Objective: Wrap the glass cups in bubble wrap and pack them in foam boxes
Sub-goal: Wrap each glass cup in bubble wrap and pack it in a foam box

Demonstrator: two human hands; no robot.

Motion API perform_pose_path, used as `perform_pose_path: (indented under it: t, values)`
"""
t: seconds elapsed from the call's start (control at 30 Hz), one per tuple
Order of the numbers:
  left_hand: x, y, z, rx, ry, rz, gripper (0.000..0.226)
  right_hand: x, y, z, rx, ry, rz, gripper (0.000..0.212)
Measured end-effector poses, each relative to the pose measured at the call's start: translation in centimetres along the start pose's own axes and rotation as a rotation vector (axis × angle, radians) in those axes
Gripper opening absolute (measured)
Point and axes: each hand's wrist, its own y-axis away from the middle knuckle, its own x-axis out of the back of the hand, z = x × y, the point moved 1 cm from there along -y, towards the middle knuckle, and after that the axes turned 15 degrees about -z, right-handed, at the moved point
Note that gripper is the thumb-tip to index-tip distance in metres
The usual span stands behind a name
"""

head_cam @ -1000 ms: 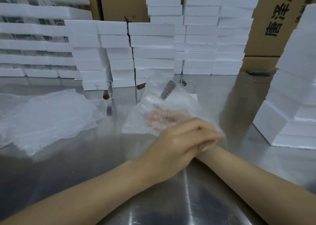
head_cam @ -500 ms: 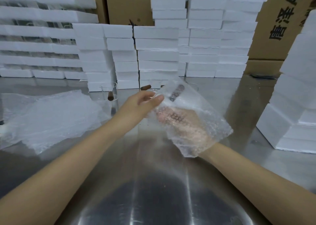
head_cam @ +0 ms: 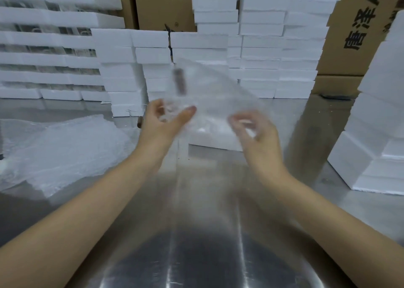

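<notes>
Above the desk [head_cam: 196, 211], the left hand [head_cam: 162, 123] pinches bubble wrap [head_cam: 218, 91] around a glass cup [head_cam: 179, 84] while the right hand [head_cam: 258, 134] curls blurred fingers on the wrap's edge.

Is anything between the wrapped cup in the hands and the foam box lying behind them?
Nothing visible: only the bubble wrap around the cup hangs before the foam box. The left hand and right hand hold it raised.

light: soft, even | glare: streaks on steel table [head_cam: 196, 255] | blur: hands – motion-smeared | edges: bowed
</notes>
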Motion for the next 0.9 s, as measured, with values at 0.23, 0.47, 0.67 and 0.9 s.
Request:
perform_pose_path:
  t: [0.23, 0.47, 0.67, 0.9]
  values:
    - [-1.7, 0.8, -0.4, 0.064, 0.277, 0.005, 0.082, -1.1, 0.6, -0.2, -0.285, -0.156, -0.319, 0.016]
    - [-3.4, 2.1, -1.7, 0.212, 0.314, -0.285, 0.075, -0.5, 0.2, 0.1, -0.284, -0.461, -0.259, 0.03]
    - [-2.6, 1.4, -1.9, 0.203, 0.3, -0.455, 0.082, -0.3, 0.0, 0.7, -0.342, -0.782, -0.226, 0.04]
    - [-2.6, 1.5, -2.1, 0.181, 0.324, -0.684, 0.082, -0.4, 0.3, 1.3, -0.309, -0.887, -0.201, 0.082]
